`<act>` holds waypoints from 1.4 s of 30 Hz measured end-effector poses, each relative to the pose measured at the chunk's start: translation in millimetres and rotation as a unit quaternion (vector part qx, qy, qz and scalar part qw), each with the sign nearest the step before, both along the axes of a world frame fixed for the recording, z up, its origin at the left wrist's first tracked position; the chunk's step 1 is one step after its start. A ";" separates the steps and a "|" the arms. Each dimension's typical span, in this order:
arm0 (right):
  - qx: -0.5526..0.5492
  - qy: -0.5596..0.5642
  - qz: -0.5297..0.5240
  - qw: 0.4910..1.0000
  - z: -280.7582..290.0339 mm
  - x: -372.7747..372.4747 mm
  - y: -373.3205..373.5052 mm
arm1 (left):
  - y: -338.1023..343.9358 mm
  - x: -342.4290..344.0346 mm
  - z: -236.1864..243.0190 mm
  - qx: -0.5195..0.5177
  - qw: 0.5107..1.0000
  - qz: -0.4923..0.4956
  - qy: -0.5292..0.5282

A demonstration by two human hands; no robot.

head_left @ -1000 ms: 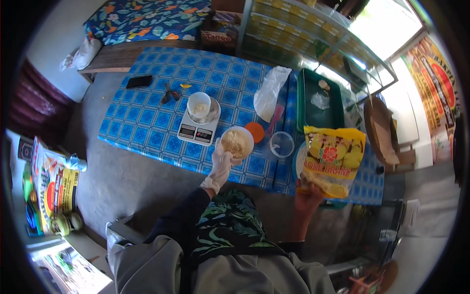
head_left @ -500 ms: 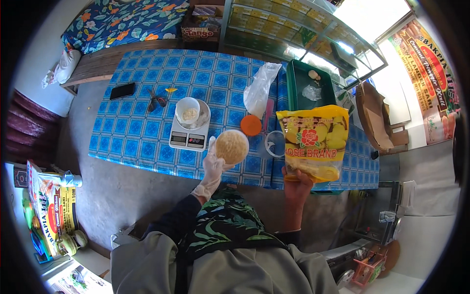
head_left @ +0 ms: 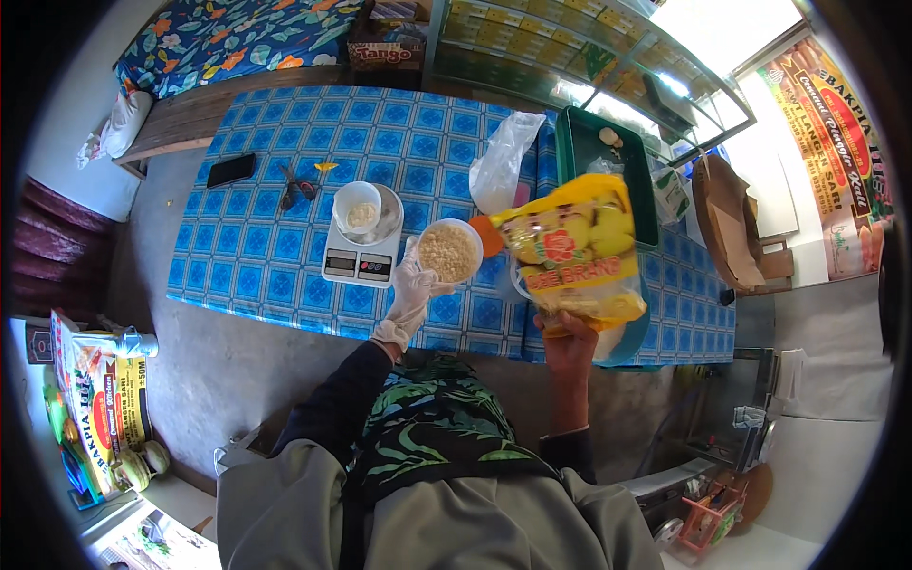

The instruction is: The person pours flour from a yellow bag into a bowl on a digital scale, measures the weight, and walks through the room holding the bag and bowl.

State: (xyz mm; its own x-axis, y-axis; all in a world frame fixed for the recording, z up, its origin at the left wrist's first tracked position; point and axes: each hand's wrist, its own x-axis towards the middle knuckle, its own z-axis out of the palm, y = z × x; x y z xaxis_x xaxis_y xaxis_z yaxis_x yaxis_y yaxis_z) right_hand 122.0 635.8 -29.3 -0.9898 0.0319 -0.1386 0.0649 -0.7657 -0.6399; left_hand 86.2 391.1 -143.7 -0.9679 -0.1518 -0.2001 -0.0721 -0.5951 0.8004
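Note:
My left hand [head_left: 415, 290], in a white glove, holds a white cup [head_left: 449, 251] of pale beige, grainy powder above the table. In my bare right hand [head_left: 568, 332] is a yellow printed plastic bag [head_left: 589, 242], tilted toward the cup and partly covering an orange lid [head_left: 487, 234] and a clear container. Left of the cup a white digital scale [head_left: 356, 264] carries a small cup [head_left: 360, 209] with pale contents. A crumpled clear bag [head_left: 503, 166] lies behind.
Blue checked tablecloth [head_left: 256, 256], phone [head_left: 231, 170], scissors [head_left: 294, 188], yellow scrap [head_left: 326, 167]. A green tray [head_left: 648, 218] is at the back right beside a glass cabinet [head_left: 503, 57]. A wooden bench [head_left: 180, 128] stands at back left; a brown leaning item [head_left: 724, 228] is at the right.
The yellow bag has moved up and leftward and now tilts toward the cup in my left hand. That cup has risen slightly in the view. The camera view has shifted a little.

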 end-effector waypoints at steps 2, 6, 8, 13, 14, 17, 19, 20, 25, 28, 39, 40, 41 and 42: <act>0.095 -0.021 0.021 0.995 -3.9 -5.2 5.2 | 1.7 4.6 4.8 0.016 0.999 -0.004 -0.048; 0.227 -0.025 0.043 0.973 4.0 -21.0 0.7 | 6.3 50.6 -4.9 0.143 0.982 -0.056 -0.109; 0.296 -0.048 0.065 0.952 1.4 -23.5 0.5 | 24.6 51.5 21.4 0.186 0.969 -0.126 -0.097; 0.403 -0.041 0.121 0.906 2.7 -34.1 -13.3 | 68.6 17.1 59.0 0.214 0.968 -0.132 0.001; 0.435 -0.029 0.134 0.890 6.7 -36.5 -19.3 | 75.3 9.5 46.0 0.096 0.986 -0.099 0.093; 0.531 -0.019 0.150 0.834 29.3 -41.6 -33.4 | 88.5 0.1 42.2 0.282 0.956 -0.034 0.077; 0.566 -0.025 0.154 0.810 30.6 -46.0 -35.9 | 91.6 -1.6 47.6 0.560 0.828 -0.001 -0.024; 0.599 -0.032 0.152 0.786 30.9 -47.8 -36.3 | 92.3 -1.9 50.1 0.553 0.833 0.008 -0.025; 0.617 -0.030 0.151 0.772 32.3 -52.2 -31.4 | 90.3 0.6 67.7 0.535 0.844 0.029 -0.016; 0.604 -0.031 0.141 0.784 39.5 -49.5 -30.6 | 90.3 0.5 67.0 0.550 0.833 0.047 -0.050; 0.534 -0.042 0.090 0.840 29.0 -38.2 -27.1 | 87.5 4.0 68.0 0.554 0.829 0.071 -0.013; 0.545 -0.039 0.095 0.832 30.1 -38.5 -28.5 | 87.3 5.3 68.8 0.554 0.830 0.069 -0.013; 0.555 -0.036 0.100 0.825 31.4 -38.6 -29.1 | 87.5 7.9 69.7 0.557 0.827 0.070 -0.021; 0.556 -0.036 0.101 0.824 35.4 -38.3 -30.0 | 86.2 10.0 71.5 0.561 0.824 0.074 -0.028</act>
